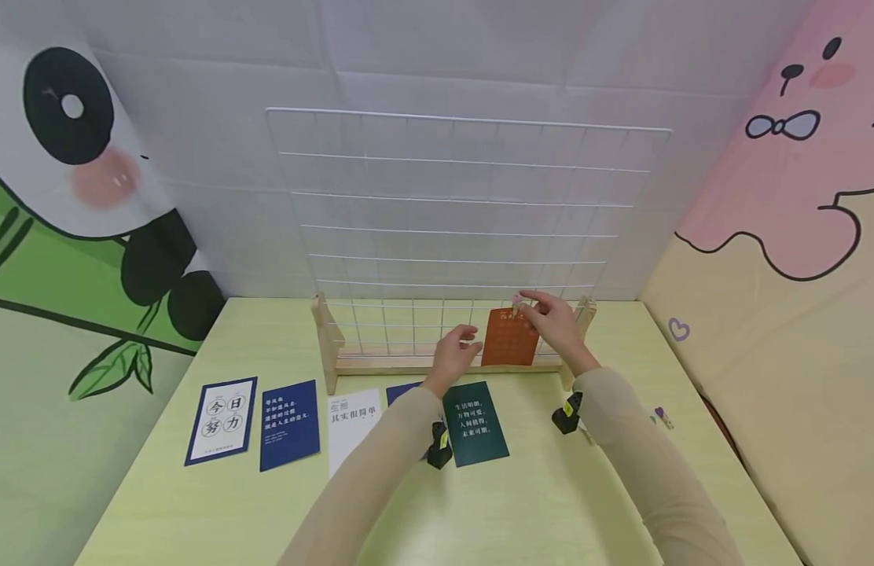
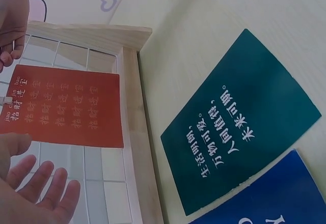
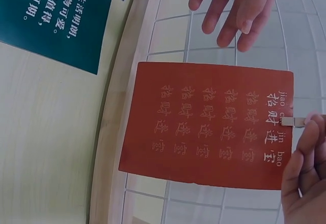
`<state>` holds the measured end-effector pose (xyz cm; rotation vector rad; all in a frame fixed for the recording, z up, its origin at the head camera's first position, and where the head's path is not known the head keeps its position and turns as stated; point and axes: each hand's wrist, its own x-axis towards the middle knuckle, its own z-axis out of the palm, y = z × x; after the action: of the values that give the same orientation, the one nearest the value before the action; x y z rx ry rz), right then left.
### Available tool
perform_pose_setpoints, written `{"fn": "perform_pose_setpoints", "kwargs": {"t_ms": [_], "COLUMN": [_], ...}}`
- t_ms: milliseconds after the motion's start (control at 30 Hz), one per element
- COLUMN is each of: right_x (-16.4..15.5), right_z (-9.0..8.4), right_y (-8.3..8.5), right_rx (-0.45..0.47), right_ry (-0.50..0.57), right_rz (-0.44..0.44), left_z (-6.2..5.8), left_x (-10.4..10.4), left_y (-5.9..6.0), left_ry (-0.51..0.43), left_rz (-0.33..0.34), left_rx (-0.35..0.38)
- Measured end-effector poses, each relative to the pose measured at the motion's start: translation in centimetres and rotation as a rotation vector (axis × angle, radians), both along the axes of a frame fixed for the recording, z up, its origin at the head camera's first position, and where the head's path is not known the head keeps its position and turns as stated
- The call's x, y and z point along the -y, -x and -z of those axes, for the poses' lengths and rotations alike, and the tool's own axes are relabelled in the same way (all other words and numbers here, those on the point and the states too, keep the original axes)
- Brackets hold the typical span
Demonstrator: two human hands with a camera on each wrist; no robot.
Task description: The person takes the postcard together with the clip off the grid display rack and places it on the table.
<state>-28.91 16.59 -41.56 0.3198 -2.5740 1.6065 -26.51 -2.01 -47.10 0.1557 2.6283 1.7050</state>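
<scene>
An orange-red card [image 1: 508, 342] with white characters hangs upright against the lower part of a white wire grid [image 1: 451, 232]. At its top edge sits a small clothespin [image 3: 291, 122], its jaws over the card. My right hand [image 1: 556, 322] pinches the clothespin's outer end between thumb and forefinger. To the left of the card is my left hand [image 1: 454, 358], palm toward it and fingers loosely bent, holding nothing. In the left wrist view its thumb is right at the card's edge. The grid stands in a wooden base [image 1: 380, 367].
On the table in front of the base lie a blue-bordered white card [image 1: 221, 420], a navy card [image 1: 290, 424], a white card [image 1: 352, 417], a blue card [image 1: 402, 391] mostly behind my left forearm, and a dark green card [image 1: 477, 424]. More clothespins [image 1: 663, 418] lie at the right.
</scene>
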Motion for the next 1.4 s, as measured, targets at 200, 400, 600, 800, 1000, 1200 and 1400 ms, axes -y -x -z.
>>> {"fn": "perform_pose_setpoints", "kwargs": {"t_ms": [200,400,600,800,1000,1200,1400], "right_x": [0.4,0.3,0.4,0.5,0.4,0.5,0.5], "right_z": [-0.8,-0.1,-0.1,0.0,-0.1,-0.2,-0.2], "right_y": [-0.3,0.4,0.5,0.7,0.8,0.8,1.0], "right_rx": [0.025,0.027,0.033,0.04,0.041,0.045,0.057], "right_ry": [0.007,0.002,-0.003,0.001,0.0,0.013,0.016], "right_rz": [-0.008,0.0,0.011,0.02,0.034,0.041,0.059], "left_z": [-0.5,-0.9,-1.1,-0.8,-0.6,-0.7,-1.2], "left_x": [-0.7,-1.0,-1.4,-1.9,-2.2,-2.4,-2.4], "left_y": [0.0,0.1,0.3,0.7,1.0,1.0,1.0], "left_ry": [-0.001,-0.035,-0.059,-0.067,-0.047,-0.023,0.032], "left_rz": [-0.003,-0.009,-0.007,-0.02,-0.032,-0.056,-0.066], "left_rx": [0.006,0.006,0.0,0.019,0.002,-0.009,-0.045]}}
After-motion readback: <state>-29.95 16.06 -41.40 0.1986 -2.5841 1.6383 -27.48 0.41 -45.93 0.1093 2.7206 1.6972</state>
